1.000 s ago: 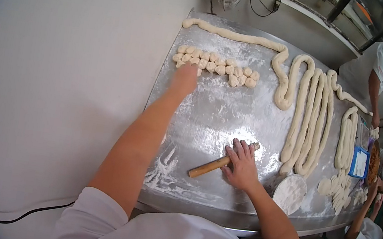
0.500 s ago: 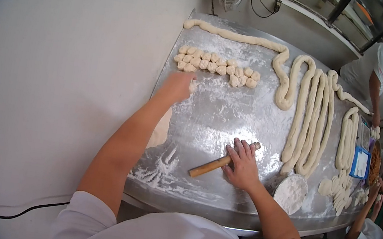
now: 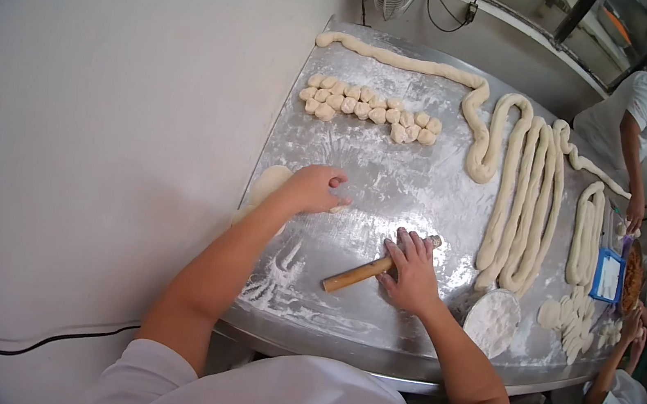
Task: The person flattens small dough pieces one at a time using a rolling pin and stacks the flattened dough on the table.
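My left hand [image 3: 313, 190] is low over the floured table, its fingers curled round a small dough ball [image 3: 338, 209] that shows only in part under the fingertips. Beneath that forearm lie flattened dough rounds [image 3: 266, 183], partly hidden by the arm. My right hand [image 3: 415, 274] rests on a wooden rolling pin [image 3: 352, 277], closed over its far half, while the near end points left and toward me. Farther up the table, several dough balls [image 3: 363, 111] sit in rows.
Long dough ropes [image 3: 536, 207] lie folded across the right side of the steel table [image 3: 402, 347]. A bowl of flour [image 3: 492, 323] stands near the front edge. At right are dough rounds [image 3: 571, 319], a blue-rimmed scale [image 3: 609, 275] and co-workers, one in a white shirt [image 3: 613, 114].
My left hand has come from beside the rows of dough balls toward me and the rolling pin, bringing a dough ball. My right hand stays on the pin, almost unmoved.
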### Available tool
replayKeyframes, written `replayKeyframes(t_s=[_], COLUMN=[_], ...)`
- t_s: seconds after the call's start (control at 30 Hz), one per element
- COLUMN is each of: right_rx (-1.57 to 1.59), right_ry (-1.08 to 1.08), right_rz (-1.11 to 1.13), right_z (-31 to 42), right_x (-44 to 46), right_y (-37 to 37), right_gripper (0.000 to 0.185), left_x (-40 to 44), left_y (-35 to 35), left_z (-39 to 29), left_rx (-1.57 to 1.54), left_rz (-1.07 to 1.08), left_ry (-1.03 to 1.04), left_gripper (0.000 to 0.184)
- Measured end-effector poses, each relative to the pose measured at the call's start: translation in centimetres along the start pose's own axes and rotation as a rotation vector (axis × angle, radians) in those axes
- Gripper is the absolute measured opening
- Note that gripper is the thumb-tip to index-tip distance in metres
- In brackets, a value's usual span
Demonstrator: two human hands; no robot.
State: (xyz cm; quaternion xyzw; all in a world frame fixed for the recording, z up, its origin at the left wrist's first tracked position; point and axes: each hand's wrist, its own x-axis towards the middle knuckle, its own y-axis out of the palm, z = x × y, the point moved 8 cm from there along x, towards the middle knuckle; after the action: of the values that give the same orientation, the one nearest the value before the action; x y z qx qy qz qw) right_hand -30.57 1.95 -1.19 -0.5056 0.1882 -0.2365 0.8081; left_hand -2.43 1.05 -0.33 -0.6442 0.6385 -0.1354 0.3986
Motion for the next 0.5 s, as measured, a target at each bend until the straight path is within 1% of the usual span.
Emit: replayKeyframes(t_s=[0.03,0.07,0.17,0.27,0.37,0.47,0.5], right_rx=[-0.002,-0.003,0.003,-0.005,-0.017,-0.025,-0.031], right_ry=[-0.002,-0.003,0.0,0.008,-0.007,-0.013,-0.015], right_rz=[-0.002,-0.004,0.001,0.007,-0.004,0.002,-0.003], right_z=[0.0,0.0,0.0,0.0,-0.2,-0.1,0.0], right_x=[0.0,0.0,-0.1,-0.4,-0.1,-0.4,-0.4], right_y=[0.0,0.0,0.1,0.3,0.4,0.4,0.3], right_gripper=[0.074,0.075,0.075,0.075,0.074,0.075,0.075], left_x=[1.0,1.9,3.5,6.1,6.6,4.6,3.9], left_y=[0.7,1.4,4.0,4.0,3.7,1.2,1.1], left_z=[-0.1,-0.2,-0.1,-0.8,0.1,1.5,1.5], left_rx=[0.015,0.031,0.351,0.46,0.338,0.014,0.121], left_rz=[-0.024,-0.047,-0.342,-0.27,-0.282,-0.333,-0.325], left_ry=[0.02,0.039,0.216,0.143,0.105,-0.115,-0.029], left_gripper=[0.028,0.03,0.041,0.044,0.046,0.042,0.041])
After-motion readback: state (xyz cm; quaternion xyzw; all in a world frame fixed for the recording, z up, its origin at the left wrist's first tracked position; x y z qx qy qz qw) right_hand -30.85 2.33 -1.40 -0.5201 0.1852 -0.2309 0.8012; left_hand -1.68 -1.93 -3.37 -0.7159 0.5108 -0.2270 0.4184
